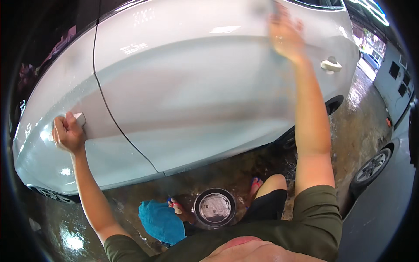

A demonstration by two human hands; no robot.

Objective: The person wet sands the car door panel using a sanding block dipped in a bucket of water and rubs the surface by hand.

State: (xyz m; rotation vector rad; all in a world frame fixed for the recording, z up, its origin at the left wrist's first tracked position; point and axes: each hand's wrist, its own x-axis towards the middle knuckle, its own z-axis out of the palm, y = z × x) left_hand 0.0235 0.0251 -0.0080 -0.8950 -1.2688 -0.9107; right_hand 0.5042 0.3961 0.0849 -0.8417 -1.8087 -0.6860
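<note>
A wet, pale silver car door (196, 78) fills the view in front of me. My left hand (70, 133) is closed around a door handle (79, 118) at the left, and the handle's tip shows beside my thumb. High on the right part of the door is my right hand (286, 35), its arm stretched far out. Motion smears its fingers, and a small dark patch shows at their tips. Whether that is something held or a reflection, I cannot tell. A second door handle (331, 65) sits to the right of that forearm, untouched.
A round black bucket (214, 207) holding clear water stands between my feet on the wet floor (358, 118). A blue towel (161, 222) drapes over my left leg. Close at the right is another grey car (384, 192), its wheel (372, 168) toward me.
</note>
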